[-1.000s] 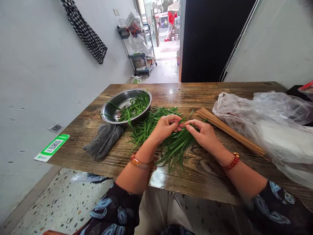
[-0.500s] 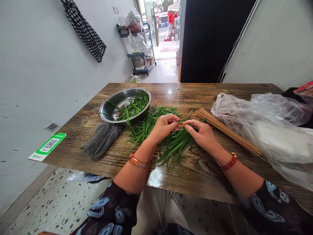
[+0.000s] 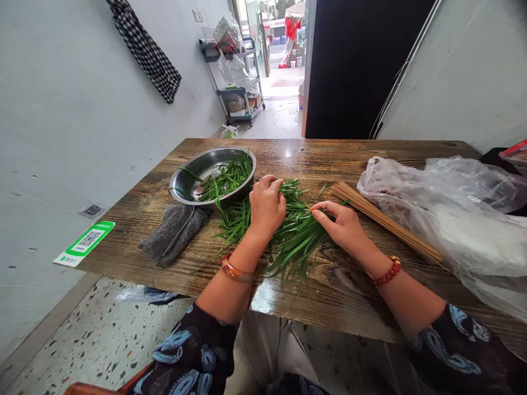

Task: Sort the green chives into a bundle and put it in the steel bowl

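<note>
My right hand (image 3: 335, 219) pinches a thin bamboo skewer (image 3: 308, 206), whose pale tip sticks out past the thumb and forefinger. Long green chives (image 3: 298, 244) hang from that skewer toward the table's near edge. My left hand (image 3: 267, 206) is over the loose chive pile (image 3: 234, 219), beside the metal bowl. Its fingers are bent downward and look a little apart, with nothing visible in them; the fingertips are partly hidden. More cut chives lie in the steel bowl (image 3: 191, 164) at the left.
A bundle of bamboo skewers (image 3: 387, 224) lies to the right, against crumpled clear plastic bags (image 3: 461, 214). A grey cloth (image 3: 175, 233) is in front of the bowl. At the wooden table's (image 3: 321, 156) left edge is a green QR-code sign (image 3: 85, 243).
My left hand has left the skewer tip and moved left and away from me, over the loose chives. My right hand keeps its pinch in nearly the same place.
</note>
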